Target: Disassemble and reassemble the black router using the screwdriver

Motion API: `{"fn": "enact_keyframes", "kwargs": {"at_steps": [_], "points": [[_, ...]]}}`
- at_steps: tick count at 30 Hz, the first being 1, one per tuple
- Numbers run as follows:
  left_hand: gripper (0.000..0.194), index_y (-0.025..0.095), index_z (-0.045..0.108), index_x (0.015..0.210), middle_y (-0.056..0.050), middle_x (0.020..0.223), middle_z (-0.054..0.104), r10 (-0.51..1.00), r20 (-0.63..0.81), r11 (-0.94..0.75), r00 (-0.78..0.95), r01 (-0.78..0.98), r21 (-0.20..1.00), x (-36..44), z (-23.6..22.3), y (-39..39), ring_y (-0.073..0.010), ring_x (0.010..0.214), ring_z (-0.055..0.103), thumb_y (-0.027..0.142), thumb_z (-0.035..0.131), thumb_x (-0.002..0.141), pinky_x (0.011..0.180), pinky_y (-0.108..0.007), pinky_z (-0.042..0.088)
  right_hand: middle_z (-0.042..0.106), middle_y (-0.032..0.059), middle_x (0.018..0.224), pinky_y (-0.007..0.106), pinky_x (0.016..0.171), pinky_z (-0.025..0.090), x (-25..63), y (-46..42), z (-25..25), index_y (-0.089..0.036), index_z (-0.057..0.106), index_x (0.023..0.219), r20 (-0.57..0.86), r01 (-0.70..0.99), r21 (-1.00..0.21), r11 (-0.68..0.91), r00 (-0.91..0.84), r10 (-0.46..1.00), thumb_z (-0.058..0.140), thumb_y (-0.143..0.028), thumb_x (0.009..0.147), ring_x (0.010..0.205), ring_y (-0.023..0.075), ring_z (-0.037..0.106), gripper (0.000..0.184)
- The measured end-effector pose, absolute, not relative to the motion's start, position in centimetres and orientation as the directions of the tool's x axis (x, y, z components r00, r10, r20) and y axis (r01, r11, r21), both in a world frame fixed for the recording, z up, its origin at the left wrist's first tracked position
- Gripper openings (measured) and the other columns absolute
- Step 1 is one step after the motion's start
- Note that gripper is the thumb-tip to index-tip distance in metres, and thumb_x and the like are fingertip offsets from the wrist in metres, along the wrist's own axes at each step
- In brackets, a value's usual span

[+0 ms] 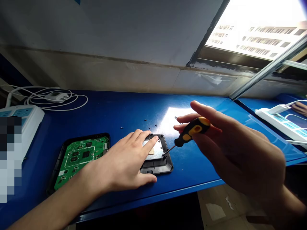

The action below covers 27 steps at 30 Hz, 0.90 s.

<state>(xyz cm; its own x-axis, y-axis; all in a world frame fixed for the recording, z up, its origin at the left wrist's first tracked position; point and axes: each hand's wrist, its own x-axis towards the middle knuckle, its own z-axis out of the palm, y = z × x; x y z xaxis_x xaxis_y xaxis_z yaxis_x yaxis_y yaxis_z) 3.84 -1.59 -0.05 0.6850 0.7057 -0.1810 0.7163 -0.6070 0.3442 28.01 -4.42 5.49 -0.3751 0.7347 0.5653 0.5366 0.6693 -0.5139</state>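
Observation:
My right hand [230,150] grips a yellow and black screwdriver [194,130] between thumb and fingers. Its shaft slants down to the left, and the tip meets the right edge of a silver metal plate [157,150]. That plate sits inside a black plastic housing [169,166] on the blue bench. Across the left part of the housing lies my left hand [127,158], flat with fingers spread, hiding that side. Left of it, partly behind my wrist, a green circuit board [78,156] rests in a black casing [62,147].
Several small dark screws [145,120] are scattered beyond the housing. A white cable with adapter [59,96] lies at back left, near a white power strip [35,116]. Beyond a metal frame [259,73] at right are another power strip [283,121] and another person's hand [301,108].

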Motion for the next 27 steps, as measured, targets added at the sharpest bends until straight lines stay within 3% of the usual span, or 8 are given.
{"fn": "enact_keyframes", "kwargs": {"at_steps": [3,5,10,14,18,21,24,27], "points": [[0.104,0.018,0.026,0.168,-0.019,0.172,0.031,0.702,-0.173,-0.616,0.690,0.711,0.338,3.9,-0.1,-1.6,-0.0393,0.157,0.030,0.063,0.073,0.086,0.124,-0.057,0.035,0.071,0.0031,0.135,0.041,0.094,0.069,27.7,-4.2,5.5,-0.035,0.058,0.142,0.514,0.428,-0.637,0.641,-0.383,0.767,0.061,-0.009,0.098,0.117,0.0239,0.075,0.051],[0.104,0.018,0.027,0.168,-0.019,0.172,0.031,0.700,-0.168,-0.622,0.694,0.708,0.335,3.9,-0.1,-1.6,-0.0393,0.157,0.030,0.063,0.073,0.086,0.124,-0.056,0.036,0.068,0.0044,0.137,0.041,0.093,0.070,27.5,-4.1,5.4,-0.033,0.061,0.136,0.511,0.409,-0.655,0.635,-0.379,0.771,0.062,-0.010,0.098,0.117,0.0241,0.074,0.044],[0.104,0.018,0.027,0.167,-0.018,0.172,0.032,0.694,-0.158,-0.631,0.702,0.699,0.335,3.9,-0.1,-1.4,-0.0390,0.156,0.031,0.063,0.073,0.086,0.124,-0.056,0.035,0.071,0.0012,0.115,0.034,0.081,0.070,27.5,-4.0,5.5,-0.034,0.069,0.126,0.586,0.483,-0.563,0.671,-0.339,0.736,0.071,-0.011,0.093,0.099,0.0193,0.077,0.040],[0.102,0.016,0.030,0.166,-0.019,0.169,0.038,0.689,-0.124,-0.648,0.714,0.683,0.336,3.9,-0.2,-1.4,-0.0385,0.152,0.037,0.064,0.074,0.087,0.121,-0.055,0.038,0.076,-0.0006,0.125,0.034,0.091,0.066,27.8,-4.1,5.8,-0.035,0.062,0.139,0.537,0.508,-0.547,0.665,-0.397,0.744,0.062,-0.009,0.097,0.112,0.0200,0.076,0.049],[0.102,0.014,0.032,0.165,-0.021,0.168,0.039,0.683,-0.105,-0.659,0.723,0.672,0.338,3.8,-0.2,-1.5,-0.0390,0.152,0.037,0.063,0.074,0.087,0.121,-0.056,0.038,0.076,0.0000,0.127,0.036,0.090,0.066,28.0,-4.0,6.2,-0.036,0.063,0.140,0.531,0.526,-0.519,0.674,-0.420,0.736,0.060,-0.009,0.099,0.112,0.0214,0.075,0.049],[0.102,0.014,0.031,0.165,-0.020,0.169,0.038,0.684,-0.115,-0.654,0.720,0.675,0.342,3.9,-0.1,-1.5,-0.0396,0.154,0.035,0.064,0.074,0.087,0.122,-0.057,0.037,0.076,0.0009,0.115,0.036,0.081,0.067,27.9,-3.8,6.0,-0.037,0.068,0.132,0.554,0.489,-0.565,0.665,-0.372,0.745,0.069,-0.012,0.096,0.101,0.0213,0.076,0.044],[0.102,0.015,0.032,0.165,-0.020,0.168,0.038,0.687,-0.123,-0.648,0.716,0.680,0.342,3.9,0.1,-1.5,-0.0397,0.153,0.036,0.063,0.075,0.086,0.121,-0.057,0.038,0.069,0.0006,0.096,0.035,0.066,0.064,27.7,-3.6,5.6,-0.035,0.075,0.119,0.631,0.501,-0.534,0.681,-0.301,0.716,0.082,-0.014,0.086,0.085,0.0194,0.071,0.040],[0.101,0.014,0.034,0.164,-0.020,0.167,0.039,0.686,-0.120,-0.649,0.718,0.678,0.345,3.9,0.2,-1.5,-0.0391,0.152,0.037,0.062,0.075,0.086,0.121,-0.056,0.038,0.068,0.0026,0.102,0.037,0.067,0.065,27.8,-3.6,5.2,-0.034,0.073,0.123,0.644,0.493,-0.525,0.694,-0.303,0.703,0.079,-0.017,0.089,0.085,0.0198,0.071,0.038]]}}
